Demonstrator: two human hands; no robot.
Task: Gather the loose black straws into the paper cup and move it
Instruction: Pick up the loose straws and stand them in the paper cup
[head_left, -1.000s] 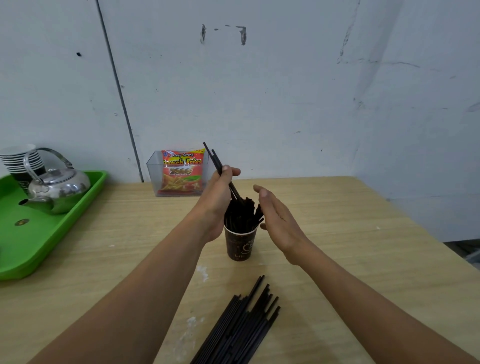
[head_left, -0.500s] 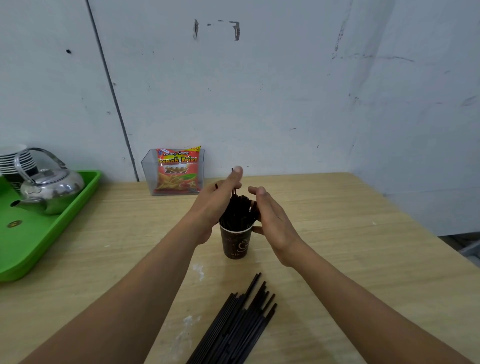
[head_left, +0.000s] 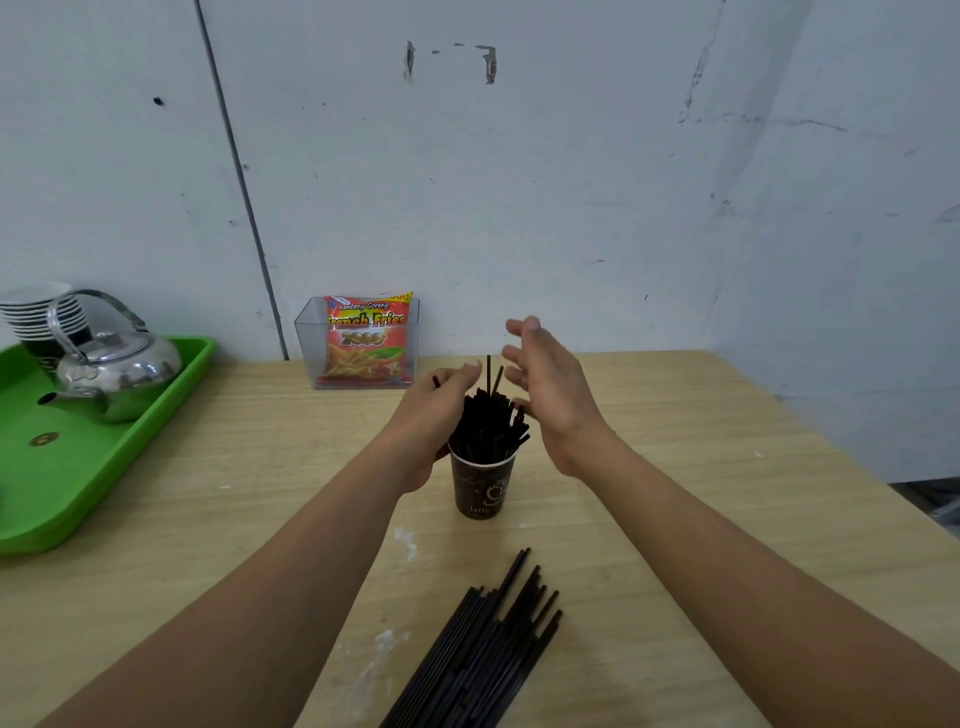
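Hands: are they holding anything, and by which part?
Right hand holds nothing. Left hand curls against the straws in the cup, near their tops; whether it grips cannot be told.

Bare left hand (head_left: 432, 415), bare right hand (head_left: 557, 397)

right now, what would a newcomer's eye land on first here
The paper cup crammed with black straws at mid-table, with the left hand and right hand either side of it. Next, the heap of loose straws at the near edge, and the green tray with a kettle far left.
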